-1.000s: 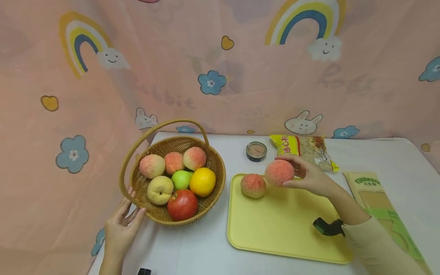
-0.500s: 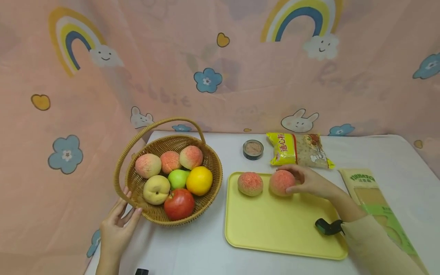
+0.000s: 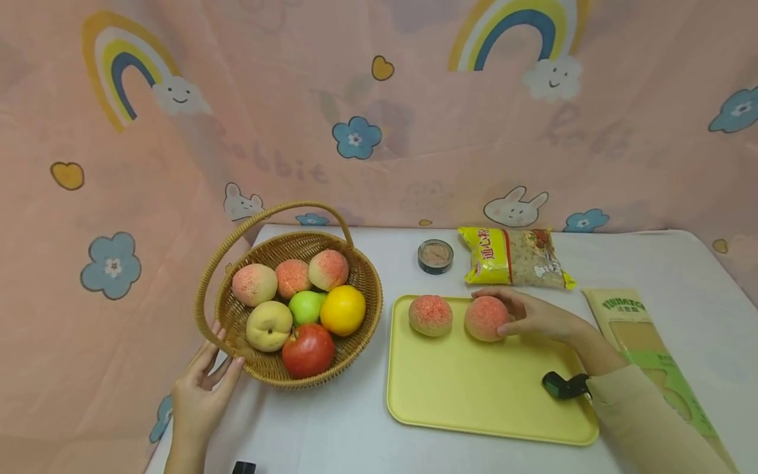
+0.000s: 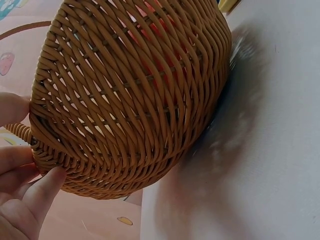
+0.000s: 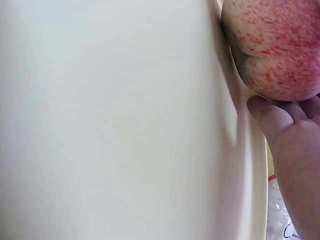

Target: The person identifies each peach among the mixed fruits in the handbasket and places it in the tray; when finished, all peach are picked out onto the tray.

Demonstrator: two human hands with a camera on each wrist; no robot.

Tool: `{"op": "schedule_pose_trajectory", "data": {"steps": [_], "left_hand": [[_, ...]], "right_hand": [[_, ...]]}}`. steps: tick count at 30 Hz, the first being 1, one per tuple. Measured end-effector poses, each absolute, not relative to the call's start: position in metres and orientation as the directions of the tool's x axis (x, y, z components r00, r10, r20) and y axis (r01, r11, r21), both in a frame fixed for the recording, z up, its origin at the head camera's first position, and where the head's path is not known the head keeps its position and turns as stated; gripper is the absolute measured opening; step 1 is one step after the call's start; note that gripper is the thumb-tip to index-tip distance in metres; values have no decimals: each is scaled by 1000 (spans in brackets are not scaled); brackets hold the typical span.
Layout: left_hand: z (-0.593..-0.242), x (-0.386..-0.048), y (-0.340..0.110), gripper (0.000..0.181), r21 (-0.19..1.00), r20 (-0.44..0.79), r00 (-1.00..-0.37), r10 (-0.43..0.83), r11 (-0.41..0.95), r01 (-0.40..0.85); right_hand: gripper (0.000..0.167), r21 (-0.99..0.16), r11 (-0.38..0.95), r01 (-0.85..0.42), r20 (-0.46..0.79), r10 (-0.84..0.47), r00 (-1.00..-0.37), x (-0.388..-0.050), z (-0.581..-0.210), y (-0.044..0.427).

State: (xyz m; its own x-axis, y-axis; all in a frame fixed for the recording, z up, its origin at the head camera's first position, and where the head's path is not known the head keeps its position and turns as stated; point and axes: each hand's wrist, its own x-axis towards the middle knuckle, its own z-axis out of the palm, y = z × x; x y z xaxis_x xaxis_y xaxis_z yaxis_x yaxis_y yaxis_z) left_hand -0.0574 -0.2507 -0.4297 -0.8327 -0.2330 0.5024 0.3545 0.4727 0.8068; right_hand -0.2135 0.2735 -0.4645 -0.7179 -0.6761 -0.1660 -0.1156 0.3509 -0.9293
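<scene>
In the head view my left hand (image 3: pixel 202 388) holds the near-left rim of a wicker basket (image 3: pixel 370 332) at the foot of its handle. Up close in the left wrist view, the fingers and thumb touch the woven basket wall (image 4: pixel 120 105). The basket holds several fruits, among them peaches (image 3: pixel 254 284), a red apple (image 3: pixel 308 351) and a yellow orange (image 3: pixel 343 310). My right hand (image 3: pixel 535 319) grips a pink peach (image 3: pixel 485 318) at the far side of a yellow tray (image 3: pixel 474 395). Another peach (image 3: pixel 430 315) sits just left of it, apart.
Behind the tray stand a small round tin (image 3: pixel 435 256) and a yellow pasta bag (image 3: pixel 518 257). A long green and beige packet (image 3: pixel 648 349) lies right of the tray. Pink printed cloth (image 3: pixel 414 99) hangs behind the white table (image 3: pixel 331 428).
My right hand has lowered the peach onto the tray and shifted it slightly right, away from the other peach. The left hand stays at the basket rim. The head view has shifted slightly.
</scene>
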Motion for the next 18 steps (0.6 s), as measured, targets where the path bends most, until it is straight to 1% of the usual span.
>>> {"op": "schedule_pose_trajectory", "data": {"steps": [6,9,13,18], "left_hand": [[-431,-56,-252,56,795,523,-824,-218,472,380],[-429,-58,-250,56,805,514,-831,-215,457,380],[-428,-58,-250,55,819,488,-840,-237,457,347],[-430,-58,-251,56,803,515,-828,-222,462,376]], "right_hand": [[72,-916,389,-101,-226,-705,-672,-214,-462,274],[74,-903,418,-103,-245,-697,-674,-212,-459,275],[75,-885,441,-148,-237,-701,-672,-211,-456,273],[76,-876,444,-192,-218,-717,-662,-213,-453,273]]}}
